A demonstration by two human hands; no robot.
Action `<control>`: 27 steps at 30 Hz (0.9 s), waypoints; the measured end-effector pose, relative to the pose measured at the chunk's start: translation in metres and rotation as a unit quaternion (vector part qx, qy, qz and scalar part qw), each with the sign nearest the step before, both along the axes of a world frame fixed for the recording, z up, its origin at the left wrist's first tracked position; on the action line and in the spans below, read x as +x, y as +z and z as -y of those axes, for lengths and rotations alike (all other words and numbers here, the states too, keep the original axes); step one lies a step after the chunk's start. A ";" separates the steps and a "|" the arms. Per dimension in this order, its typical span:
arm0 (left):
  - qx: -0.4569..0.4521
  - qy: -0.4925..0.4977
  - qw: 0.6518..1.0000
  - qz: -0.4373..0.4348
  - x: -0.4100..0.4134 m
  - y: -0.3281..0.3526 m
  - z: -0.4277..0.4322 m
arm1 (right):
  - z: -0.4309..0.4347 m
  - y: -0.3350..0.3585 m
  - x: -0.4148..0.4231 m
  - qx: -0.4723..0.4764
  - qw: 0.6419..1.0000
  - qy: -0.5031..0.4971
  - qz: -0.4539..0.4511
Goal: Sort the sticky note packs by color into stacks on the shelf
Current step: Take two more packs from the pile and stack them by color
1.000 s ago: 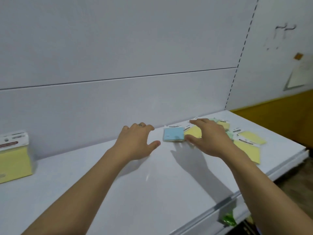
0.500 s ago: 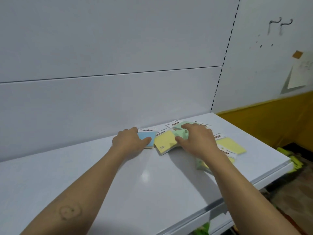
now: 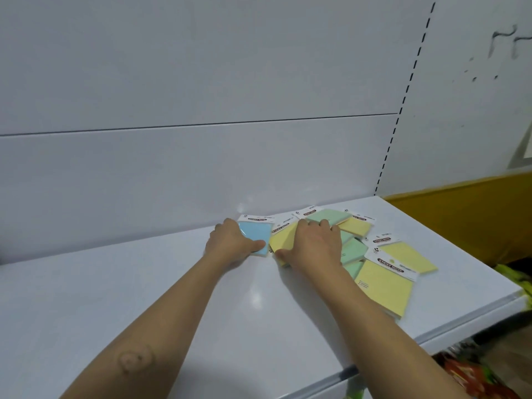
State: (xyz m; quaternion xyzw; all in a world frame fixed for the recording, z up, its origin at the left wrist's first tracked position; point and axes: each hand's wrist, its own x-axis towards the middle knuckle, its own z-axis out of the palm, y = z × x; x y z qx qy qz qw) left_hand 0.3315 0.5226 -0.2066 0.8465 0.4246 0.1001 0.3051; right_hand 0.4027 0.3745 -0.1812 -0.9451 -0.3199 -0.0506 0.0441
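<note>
My left hand pinches the blue pack at the shelf's back wall, fingers narrow, to separate it. My right hand lies flat on a yellow pack, whether gripping I cannot tell. At three o'clock, green packs and yellow packs overlap, crowding it.

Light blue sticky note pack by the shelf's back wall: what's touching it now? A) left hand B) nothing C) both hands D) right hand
A: the left hand grips the light blue sticky note pack, thumb across its near edge, while the right hand rests on the yellow sticky note pack beside it.
</note>
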 end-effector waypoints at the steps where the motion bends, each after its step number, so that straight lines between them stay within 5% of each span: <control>1: -0.020 0.005 1.000 0.017 0.000 -0.002 -0.002 | -0.001 0.000 0.000 0.005 1.000 -0.003 -0.002; 14: -0.004 0.003 0.995 0.100 -0.013 0.001 0.011 | 0.003 0.010 0.002 0.084 0.991 -0.023 -0.100; 21: -0.161 -0.017 0.970 0.184 -0.019 0.022 0.007 | 0.022 0.024 0.016 0.208 0.971 -0.043 -0.111; 27: -0.077 -0.067 0.984 0.145 -0.022 0.038 0.005 | 0.032 0.025 0.017 0.213 0.975 -0.026 -0.063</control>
